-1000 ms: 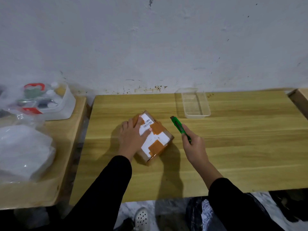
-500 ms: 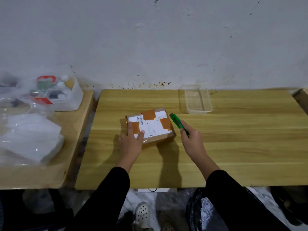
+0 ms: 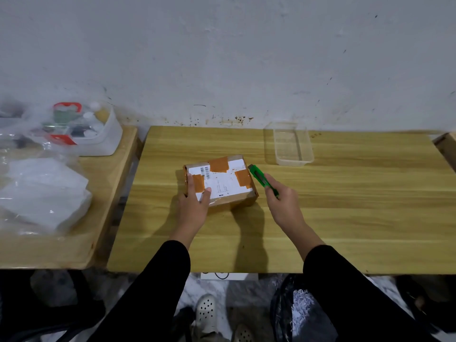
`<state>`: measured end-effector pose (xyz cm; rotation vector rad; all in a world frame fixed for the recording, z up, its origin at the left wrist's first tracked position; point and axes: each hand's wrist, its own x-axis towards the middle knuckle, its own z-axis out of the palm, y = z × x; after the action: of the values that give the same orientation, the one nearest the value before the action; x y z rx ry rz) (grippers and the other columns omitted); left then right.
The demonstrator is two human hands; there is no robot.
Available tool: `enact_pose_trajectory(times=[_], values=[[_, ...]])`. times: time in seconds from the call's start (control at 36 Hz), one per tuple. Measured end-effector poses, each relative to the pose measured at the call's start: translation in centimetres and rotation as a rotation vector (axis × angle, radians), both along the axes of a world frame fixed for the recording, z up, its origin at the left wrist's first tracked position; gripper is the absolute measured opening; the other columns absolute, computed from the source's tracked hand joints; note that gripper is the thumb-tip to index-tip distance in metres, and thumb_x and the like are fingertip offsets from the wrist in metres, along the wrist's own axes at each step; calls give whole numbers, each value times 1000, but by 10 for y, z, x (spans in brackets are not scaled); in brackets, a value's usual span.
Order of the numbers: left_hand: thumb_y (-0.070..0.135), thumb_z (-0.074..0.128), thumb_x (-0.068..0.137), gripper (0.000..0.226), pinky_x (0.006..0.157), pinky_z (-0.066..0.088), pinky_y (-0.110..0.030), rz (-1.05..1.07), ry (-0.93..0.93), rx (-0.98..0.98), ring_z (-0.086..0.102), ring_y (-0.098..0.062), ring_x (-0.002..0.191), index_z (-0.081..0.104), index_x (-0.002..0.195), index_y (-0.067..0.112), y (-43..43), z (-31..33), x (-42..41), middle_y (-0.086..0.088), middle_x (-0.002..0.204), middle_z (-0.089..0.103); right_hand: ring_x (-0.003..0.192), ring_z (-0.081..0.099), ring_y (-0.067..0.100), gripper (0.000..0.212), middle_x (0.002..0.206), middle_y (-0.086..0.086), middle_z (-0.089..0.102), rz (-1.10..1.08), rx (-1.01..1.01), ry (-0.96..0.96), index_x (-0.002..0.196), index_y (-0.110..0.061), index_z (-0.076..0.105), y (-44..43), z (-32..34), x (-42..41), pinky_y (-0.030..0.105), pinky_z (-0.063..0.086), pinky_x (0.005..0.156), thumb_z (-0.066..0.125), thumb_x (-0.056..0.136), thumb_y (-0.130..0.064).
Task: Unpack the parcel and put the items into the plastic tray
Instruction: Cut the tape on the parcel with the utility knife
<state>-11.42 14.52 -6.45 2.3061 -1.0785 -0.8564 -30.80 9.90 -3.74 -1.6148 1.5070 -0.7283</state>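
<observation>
Left hand (image 3: 195, 206) is laid flat, fingers spread, on the near-left corner of the brown taped cardboard parcel (image 3: 220, 182) at mid-bench. Right hand (image 3: 281, 203) is closed on a green utility knife (image 3: 262, 179), tip just beside the parcel's right edge. Farther right, a clear rectangular plastic tray (image 3: 306, 149) is seen near the wall.

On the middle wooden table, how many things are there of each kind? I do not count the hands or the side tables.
Cardboard parcel: 1, sealed, under the left hand
Green utility knife: 1, held in the right hand
Clear plastic tray: 1, with nothing visible in it
Total: 3
</observation>
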Motion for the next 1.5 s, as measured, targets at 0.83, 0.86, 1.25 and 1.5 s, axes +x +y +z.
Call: enact_pose_trajectory(times=[0.83,0.86,1.25,1.5], values=[[51,33,96,64,90,38,-36,63,64,-13,42,-34,119,-2,149,38,2,4,-7,-21,137,33,56,48,23,41,92,23,62,133,30,260,131,-12,50,-11,36,16,35,42,53,37,92,-8],[51,33,95,65,94,39,-38,71,71,-7,42,-35,120,-2,148,39,2,4,-8,-21,137,32,57,49,24,41,94,23,62,143,32,276,131,-12,50,-12,38,16,36,44,54,37,93,-8],[57,30,94,64,94,37,-42,48,1,77,41,-36,119,-2,147,43,1,4,-9,-23,134,36,61,49,29,43,78,16,55,234,-33,459,135,-15,44,11,41,4,34,38,53,36,93,-12],[57,28,94,62,80,31,-34,9,-10,94,43,-34,115,-4,146,44,3,5,-10,-22,131,38,69,57,40,44,80,22,60,226,-48,466,135,-16,44,26,35,-4,38,41,55,36,92,-12]])
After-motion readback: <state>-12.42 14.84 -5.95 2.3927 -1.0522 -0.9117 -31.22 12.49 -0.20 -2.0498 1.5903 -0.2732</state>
